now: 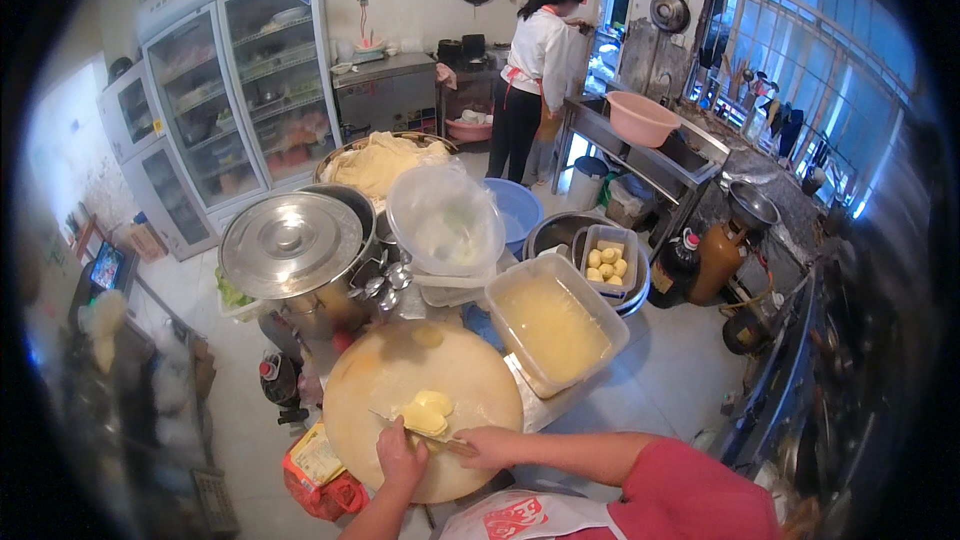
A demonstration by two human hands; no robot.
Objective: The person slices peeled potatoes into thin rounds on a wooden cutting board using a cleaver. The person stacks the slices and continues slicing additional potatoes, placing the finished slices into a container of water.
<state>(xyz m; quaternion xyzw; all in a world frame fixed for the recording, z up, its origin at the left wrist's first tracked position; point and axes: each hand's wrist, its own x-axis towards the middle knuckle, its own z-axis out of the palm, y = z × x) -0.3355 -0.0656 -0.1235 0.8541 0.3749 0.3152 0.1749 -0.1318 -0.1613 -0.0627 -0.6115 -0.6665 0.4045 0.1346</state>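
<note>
On a thick round chopping board (360,435) lie pale yellow slices (427,409), apparently peeled potato. My right hand (486,448) grips the handle of a kitchen knife (442,439), its blade crossing the board beside the slices. On the near side of the blade, my left hand (401,457) has its fingers around a yellow piece, mostly hidden beneath them. To the right of the board stands a clear plastic tub (619,326) holding yellow shreds in liquid. Behind it, a smaller tub (634,270) contains several round peeled potatoes (606,265).
A lidded steel pot (291,244), ladles (386,285) and a translucent bowl (446,217) crowd the board's far side. A red bag (322,495) sits at lower left. Farther back are a person (536,67), a sink with a pink basin (641,118) and a glass-door refrigerator (240,90).
</note>
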